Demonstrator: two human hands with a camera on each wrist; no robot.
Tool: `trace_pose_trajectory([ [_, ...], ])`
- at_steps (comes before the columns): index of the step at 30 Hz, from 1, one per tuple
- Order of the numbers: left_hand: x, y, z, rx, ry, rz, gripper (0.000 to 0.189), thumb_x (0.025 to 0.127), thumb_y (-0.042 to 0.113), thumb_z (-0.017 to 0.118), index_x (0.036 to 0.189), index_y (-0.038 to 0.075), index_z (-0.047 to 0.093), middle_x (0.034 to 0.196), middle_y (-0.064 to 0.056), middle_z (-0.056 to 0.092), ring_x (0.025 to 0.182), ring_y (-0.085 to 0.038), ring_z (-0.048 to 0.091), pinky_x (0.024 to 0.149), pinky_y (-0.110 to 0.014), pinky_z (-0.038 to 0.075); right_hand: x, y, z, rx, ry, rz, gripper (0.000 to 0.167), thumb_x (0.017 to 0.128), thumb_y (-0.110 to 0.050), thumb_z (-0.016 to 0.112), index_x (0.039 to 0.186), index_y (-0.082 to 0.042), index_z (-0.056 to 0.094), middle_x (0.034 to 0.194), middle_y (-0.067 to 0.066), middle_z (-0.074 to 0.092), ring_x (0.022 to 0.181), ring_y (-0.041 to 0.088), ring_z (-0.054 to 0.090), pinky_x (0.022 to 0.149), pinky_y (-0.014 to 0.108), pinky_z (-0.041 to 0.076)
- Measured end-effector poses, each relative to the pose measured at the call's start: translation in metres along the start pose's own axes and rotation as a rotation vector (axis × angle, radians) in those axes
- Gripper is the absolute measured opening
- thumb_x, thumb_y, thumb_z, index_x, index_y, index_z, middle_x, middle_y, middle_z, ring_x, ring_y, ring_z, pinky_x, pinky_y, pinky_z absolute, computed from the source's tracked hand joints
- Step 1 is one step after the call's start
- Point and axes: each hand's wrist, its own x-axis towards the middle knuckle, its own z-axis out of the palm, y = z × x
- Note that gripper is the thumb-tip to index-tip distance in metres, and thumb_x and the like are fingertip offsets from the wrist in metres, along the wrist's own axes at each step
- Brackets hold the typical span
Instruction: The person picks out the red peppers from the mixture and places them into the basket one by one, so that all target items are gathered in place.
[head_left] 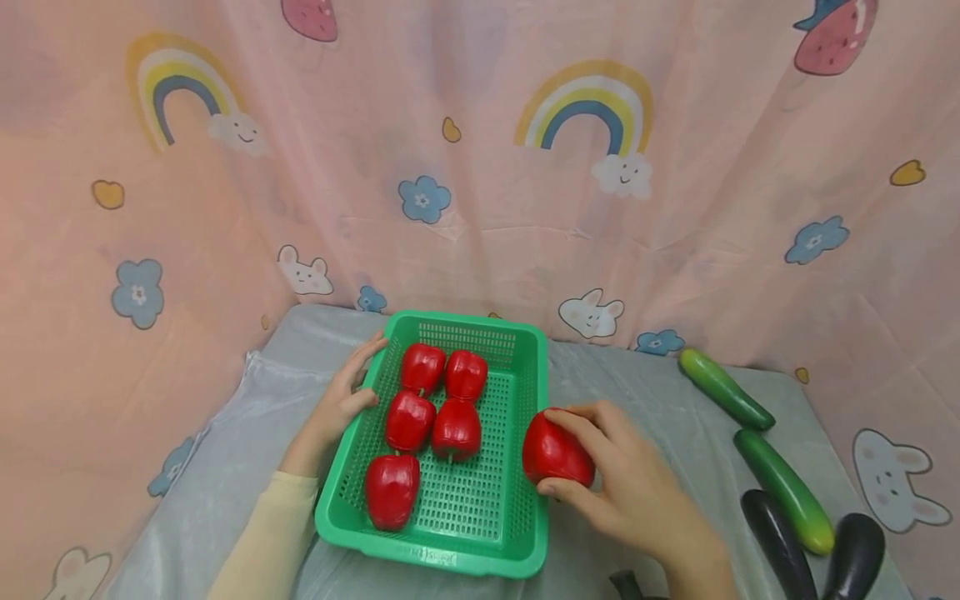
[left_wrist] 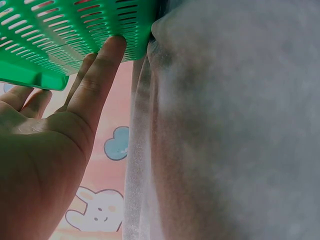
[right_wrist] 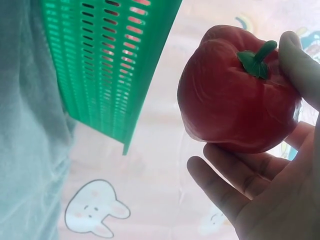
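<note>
A red bell pepper (head_left: 557, 450) with a green stem is gripped between the thumb and fingers of my right hand (head_left: 626, 471), beside the right rim of a green plastic basket (head_left: 542, 375). The right wrist view shows the same bell pepper (right_wrist: 235, 95) held up in the air, with the basket's slotted side (right_wrist: 100, 60) to its left. Several other red bell peppers (head_left: 410, 421) lie inside, mostly along the basket's left half. My left hand (head_left: 341, 408) rests against the basket's left side; in the left wrist view its straight fingers (left_wrist: 97, 75) touch the slotted wall.
Two green cucumbers (head_left: 783, 487) lie on the grey cloth (head_left: 637, 387) at the right. Near them are two dark eggplants (head_left: 780, 542), and a dark stem (head_left: 624, 583) shows below my right wrist. A pink patterned curtain (head_left: 487, 275) hangs behind and at both sides.
</note>
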Motion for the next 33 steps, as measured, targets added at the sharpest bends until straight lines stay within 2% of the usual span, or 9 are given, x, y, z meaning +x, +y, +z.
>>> trace_pose_trajectory([
  [5,0.000,0.000,0.000,0.010,0.000,-0.015,0.083,0.086,-0.006,0.050,0.168,0.002,0.039,0.181,-0.012,0.021,0.162,-0.043,0.025,0.102,-0.037,0.045,0.006,-0.003,0.002,0.021,-0.004,-0.012,0.074,0.083,-0.045,0.094,0.146,-0.017,0.067,0.132,-0.002,0.062,0.115,0.012,0.060,0.078,0.033,0.062],
  [9,0.001,0.001,0.000,0.009,-0.007,-0.003,0.082,0.086,-0.006,0.050,0.167,0.000,0.038,0.181,-0.016,0.020,0.163,-0.045,0.020,0.104,-0.040,0.042,0.011,-0.007,0.004,0.039,-0.014,-0.020,0.074,0.084,-0.045,0.094,0.147,-0.017,0.067,0.131,-0.004,0.061,0.116,0.012,0.059,0.078,0.032,0.062],
  [15,0.002,0.001,0.000,0.009,-0.007,0.009,0.081,0.086,-0.008,0.049,0.167,-0.001,0.039,0.180,-0.018,0.020,0.164,-0.047,0.017,0.099,-0.035,0.044,0.018,-0.012,0.011,0.066,-0.032,-0.035,0.072,0.085,-0.044,0.092,0.147,-0.017,0.067,0.131,-0.004,0.061,0.115,0.012,0.060,0.078,0.031,0.062],
  [21,0.002,0.000,0.001,-0.005,-0.004,0.009,0.082,0.086,-0.008,0.049,0.167,-0.001,0.039,0.180,-0.018,0.020,0.164,-0.044,0.018,0.101,-0.030,0.043,0.023,-0.016,0.018,0.097,-0.048,-0.060,0.071,0.087,-0.049,0.090,0.147,-0.016,0.067,0.133,-0.003,0.061,0.118,0.014,0.061,0.081,0.032,0.062],
  [30,0.002,0.000,0.001,-0.014,0.000,0.023,0.082,0.085,-0.010,0.048,0.166,-0.003,0.039,0.179,-0.022,0.019,0.164,-0.046,0.016,0.095,-0.029,0.045,0.026,-0.025,0.033,0.126,-0.102,-0.005,0.071,0.089,-0.057,0.085,0.147,-0.022,0.066,0.136,-0.007,0.059,0.120,0.010,0.059,0.081,0.030,0.062],
  [33,0.001,0.002,0.001,-0.015,0.000,0.021,0.081,0.086,-0.010,0.048,0.166,-0.004,0.039,0.180,-0.022,0.019,0.164,-0.047,0.017,0.095,-0.029,0.045,0.027,-0.028,0.038,0.134,-0.119,0.000,0.070,0.088,-0.055,0.086,0.147,-0.022,0.066,0.137,-0.008,0.059,0.121,0.010,0.058,0.083,0.031,0.062],
])
